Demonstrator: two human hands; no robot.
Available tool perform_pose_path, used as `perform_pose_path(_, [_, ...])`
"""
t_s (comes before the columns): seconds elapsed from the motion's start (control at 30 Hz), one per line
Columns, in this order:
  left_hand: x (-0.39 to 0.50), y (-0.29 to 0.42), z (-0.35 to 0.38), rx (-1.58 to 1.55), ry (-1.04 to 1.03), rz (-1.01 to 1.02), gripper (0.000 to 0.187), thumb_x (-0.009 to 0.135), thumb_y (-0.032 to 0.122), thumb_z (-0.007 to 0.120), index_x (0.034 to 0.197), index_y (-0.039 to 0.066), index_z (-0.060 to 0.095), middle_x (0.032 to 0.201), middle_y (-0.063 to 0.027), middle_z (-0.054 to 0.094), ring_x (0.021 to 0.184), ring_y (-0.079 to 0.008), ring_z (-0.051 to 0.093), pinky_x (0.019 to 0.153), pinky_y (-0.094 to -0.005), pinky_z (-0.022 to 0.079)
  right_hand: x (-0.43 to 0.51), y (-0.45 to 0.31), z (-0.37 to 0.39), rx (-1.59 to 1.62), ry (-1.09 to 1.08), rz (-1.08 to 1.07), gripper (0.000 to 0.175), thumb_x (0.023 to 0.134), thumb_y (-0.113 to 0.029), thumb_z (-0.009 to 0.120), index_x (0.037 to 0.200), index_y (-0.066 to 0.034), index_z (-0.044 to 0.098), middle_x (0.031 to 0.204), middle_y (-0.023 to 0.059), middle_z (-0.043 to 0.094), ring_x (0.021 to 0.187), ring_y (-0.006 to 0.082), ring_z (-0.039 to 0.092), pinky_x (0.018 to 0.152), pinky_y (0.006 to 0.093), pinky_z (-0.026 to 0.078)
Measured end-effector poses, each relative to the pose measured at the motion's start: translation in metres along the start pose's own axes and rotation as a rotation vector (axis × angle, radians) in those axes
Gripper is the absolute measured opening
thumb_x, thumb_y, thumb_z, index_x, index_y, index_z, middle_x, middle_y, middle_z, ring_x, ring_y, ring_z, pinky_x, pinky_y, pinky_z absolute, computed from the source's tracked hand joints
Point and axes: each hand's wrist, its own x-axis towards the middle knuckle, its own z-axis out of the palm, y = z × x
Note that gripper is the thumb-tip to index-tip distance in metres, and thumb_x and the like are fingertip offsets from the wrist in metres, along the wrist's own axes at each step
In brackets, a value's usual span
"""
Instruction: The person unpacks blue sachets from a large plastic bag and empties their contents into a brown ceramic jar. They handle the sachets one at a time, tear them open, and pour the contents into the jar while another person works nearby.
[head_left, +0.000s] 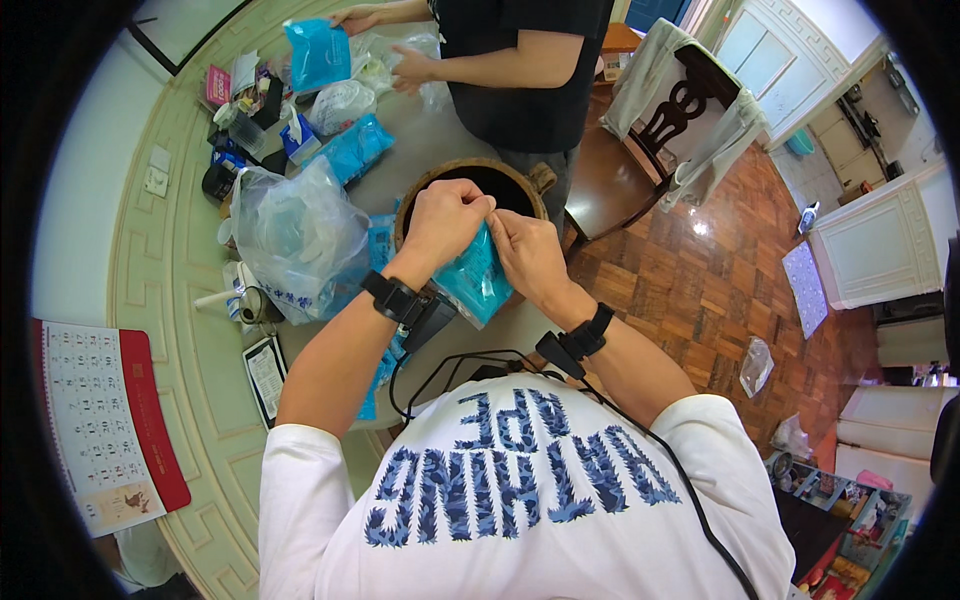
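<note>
Between my two hands hangs a blue plastic packet (478, 281), tilted at the near side of a round brown pot (421, 180). My left hand (448, 225) pinches the packet's upper edge, thumb and fingers closed. Right beside it, my right hand (527, 251) grips the same edge, and the fingertips of both hands nearly meet. Beyond the hands the pot's mouth looks dark, and I cannot tell what is in it. A lug handle (541, 178) sticks out from its rim at the right. More blue packets (381, 236) lie left of the pot, partly hidden.
Across the table (405, 124) another person's hand (356, 20) holds a blue packet (319, 56); their other hand (412, 69) is apart. A stuffed translucent plastic bag (300, 232) stands at left, near a tissue box (298, 139). A wooden chair (619, 172) is at right. Black cables (457, 360) cross before my chest.
</note>
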Motion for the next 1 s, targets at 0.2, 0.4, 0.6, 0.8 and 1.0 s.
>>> perform_pose_path(0.2, [-0.015, 0.000, -0.044, -0.148, 0.132, 0.304, 0.029, 0.094, 0.013, 0.074, 0.119, 0.000, 0.071, 0.119, -0.0133, 0.071, 0.106, -0.0240, 0.069, 0.095, -0.0358, 0.054, 0.012, 0.013, -0.016, 0.169, 0.056, 0.250, 0.034, 0.108, -0.026, 0.058, 0.095, 0.0043, 0.067, 0.070, 0.0207, 0.060, 0.060, 0.0300, 0.057, 0.060, 0.0412, 0.046])
perform_pose_path(0.4, [-0.053, -0.009, -0.041, -0.252, 0.264, 0.257, 0.041, 0.093, 0.011, 0.077, 0.130, 0.001, 0.063, 0.133, -0.0153, 0.063, 0.122, -0.0235, 0.061, 0.102, -0.0382, 0.051, 0.010, 0.014, -0.019, 0.812, 0.055, 0.457, 0.028, 0.109, -0.022, 0.060, 0.109, 0.0034, 0.071, 0.093, 0.0004, 0.070, 0.080, 0.0059, 0.057, 0.071, 0.0263, 0.049])
perform_pose_path(0.6, [-0.038, -0.032, -0.046, -0.656, 0.114, 0.042, 0.018, 0.097, 0.011, 0.076, 0.108, -0.002, 0.073, 0.093, 0.0004, 0.072, 0.087, -0.0068, 0.064, 0.082, -0.0234, 0.052, -0.001, -0.002, -0.030, 0.710, -0.036, 0.355, 0.025, 0.108, -0.015, 0.061, 0.121, 0.0034, 0.071, 0.100, 0.0001, 0.072, 0.088, 0.0054, 0.061, 0.080, 0.0244, 0.052])
perform_pose_path(0.8, [-0.039, -0.026, -0.054, -0.660, -0.052, 0.137, 0.016, 0.098, 0.011, 0.074, 0.109, -0.001, 0.073, 0.097, 0.0004, 0.072, 0.088, -0.0057, 0.063, 0.080, -0.0235, 0.052, 0.000, 0.003, -0.037, 0.643, -0.062, 0.299, 0.023, 0.106, -0.014, 0.065, 0.120, 0.0032, 0.071, 0.099, -0.0003, 0.071, 0.087, 0.0044, 0.060, 0.078, 0.0238, 0.051])
perform_pose_path(1.0, [-0.038, -0.001, -0.062, -0.090, -0.026, 0.118, 0.026, 0.091, 0.012, 0.077, 0.114, -0.002, 0.072, 0.101, -0.0090, 0.075, 0.093, -0.0180, 0.069, 0.085, -0.0327, 0.054, 0.000, -0.010, -0.038, 0.472, 0.044, 0.268, 0.017, 0.103, -0.012, 0.068, 0.110, 0.0024, 0.073, 0.089, 0.0011, 0.072, 0.081, 0.0060, 0.062, 0.069, 0.0263, 0.051])
